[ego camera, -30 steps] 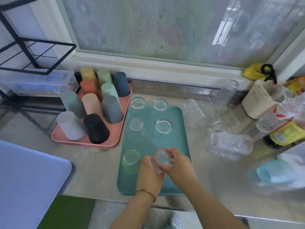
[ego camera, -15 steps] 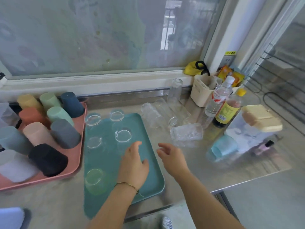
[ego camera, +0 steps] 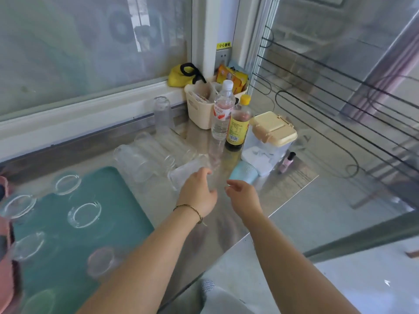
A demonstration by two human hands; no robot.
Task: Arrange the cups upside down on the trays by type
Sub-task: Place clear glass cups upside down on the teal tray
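Note:
A teal tray on the steel counter carries several clear glasses upside down, such as the glass. Only the edge of the pink tray shows at the far left. More clear glasses lie on their sides right of the teal tray, one of them a ribbed glass. A tall glass stands inverted by the window ledge. A light blue cup lies on its side. My left hand reaches over the ribbed glass, fingers on its top. My right hand hovers with nothing in it, just short of the blue cup.
Behind the loose glasses stand a cream basket, a water bottle, a dark sauce bottle, a box with a cream lid and a small pink bottle. The counter ends at an edge on the right.
Both hands left the small glass standing on the teal tray and moved right toward the loose glasses. The view swung right, so the pink tray has slid almost out of sight.

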